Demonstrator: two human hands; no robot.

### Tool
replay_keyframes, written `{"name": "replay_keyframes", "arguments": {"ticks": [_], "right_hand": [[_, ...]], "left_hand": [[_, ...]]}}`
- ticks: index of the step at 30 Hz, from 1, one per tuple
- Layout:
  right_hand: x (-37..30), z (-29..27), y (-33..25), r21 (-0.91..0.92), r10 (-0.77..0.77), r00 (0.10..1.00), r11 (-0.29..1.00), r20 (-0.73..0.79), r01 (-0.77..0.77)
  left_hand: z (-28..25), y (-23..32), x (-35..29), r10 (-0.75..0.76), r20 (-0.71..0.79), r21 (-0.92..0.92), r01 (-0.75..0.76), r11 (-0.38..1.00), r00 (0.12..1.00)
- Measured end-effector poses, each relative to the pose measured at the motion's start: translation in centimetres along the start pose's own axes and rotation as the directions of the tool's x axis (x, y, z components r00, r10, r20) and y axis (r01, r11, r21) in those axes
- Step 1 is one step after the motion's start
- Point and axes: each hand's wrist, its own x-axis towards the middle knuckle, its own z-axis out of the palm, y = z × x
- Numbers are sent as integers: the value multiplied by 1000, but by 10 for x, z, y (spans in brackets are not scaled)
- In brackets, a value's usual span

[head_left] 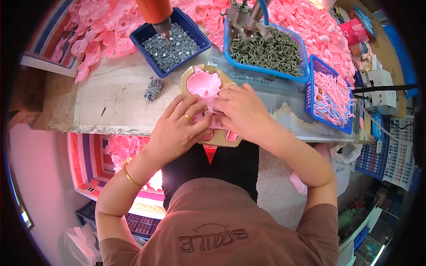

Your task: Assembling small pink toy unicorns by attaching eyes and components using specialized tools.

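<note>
A pink plastic toy half-shell (205,84), with a round hollow head and a body below, lies in a tan holding block (188,82) at the table's front edge. My left hand (179,126) bends over the body from the left, its fingertips pressed together on it. From the right my right hand (246,111) grips the same shell just below the head, thumb and fingers closed in. Any small part between the fingertips is hidden. Two pink leg ends (230,135) show below my hands.
An orange power screwdriver (155,11) hangs over a dark blue tray of screws (171,46). A few screws (153,88) lie piled on the table. Right of it stand a light-blue basket of dark green parts (266,51), a metal clamp fixture (248,22), and a blue basket of pink sticks (330,95). Pink shells (120,31) heap behind.
</note>
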Motion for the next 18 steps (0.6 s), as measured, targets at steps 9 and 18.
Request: {"name": "replay_keyframes", "arguments": {"ticks": [9, 18], "right_hand": [[-26, -1, 0, -8, 139, 989, 990, -55, -140], [-36, 3, 6, -3, 139, 961, 990, -239, -144]], "left_hand": [[15, 2, -2, -14, -64, 22, 15, 1000, 998], [14, 4, -1, -31, -81, -18, 30, 999, 996]]}}
